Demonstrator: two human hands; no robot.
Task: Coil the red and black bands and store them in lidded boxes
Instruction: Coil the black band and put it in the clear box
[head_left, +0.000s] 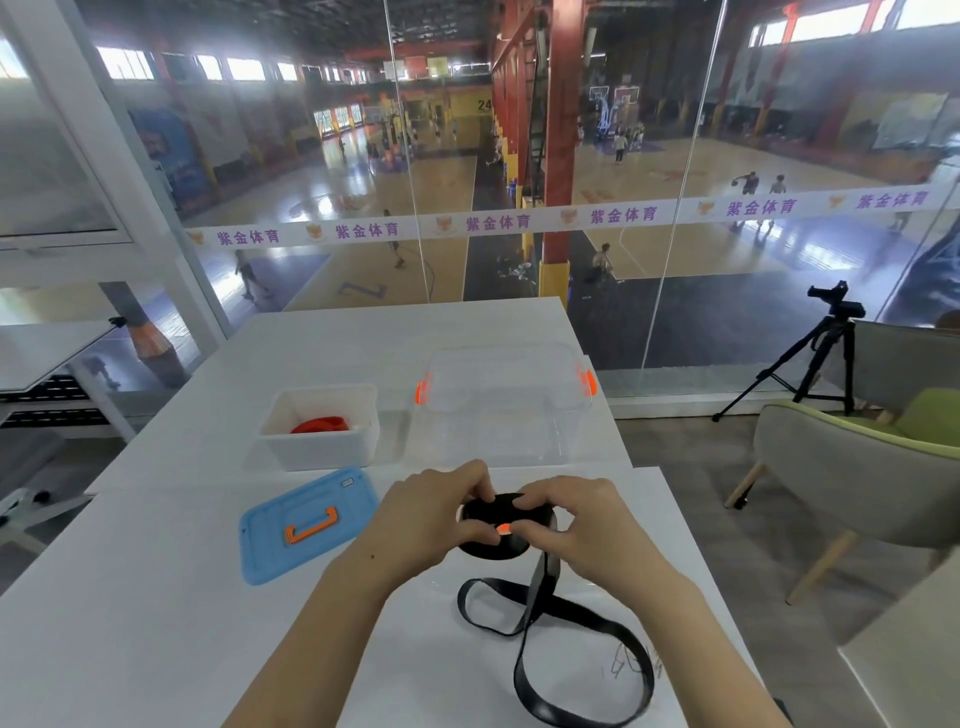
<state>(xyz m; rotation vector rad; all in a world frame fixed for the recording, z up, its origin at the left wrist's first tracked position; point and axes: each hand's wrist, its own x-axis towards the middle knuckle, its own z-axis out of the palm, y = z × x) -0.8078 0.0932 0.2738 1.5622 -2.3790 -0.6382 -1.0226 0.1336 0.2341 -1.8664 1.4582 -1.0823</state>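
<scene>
Two hands (511, 512) pinch black band (566, 639); blue lid (306, 525), white box (322, 426) beside.

Daylight came through high windows (244, 67), glaring off the polished court floor (332, 202). The white table (156, 597) was bright with soft shadows. Edges bowed from wide-angle distortion; distance looked hazy.

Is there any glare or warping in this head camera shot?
Head view: wide-angle bending curves the window frames and banner; bright glare patches on the court floor beyond the glass; the clear box washes out against the white table; hands and black band stay sharp.
</scene>
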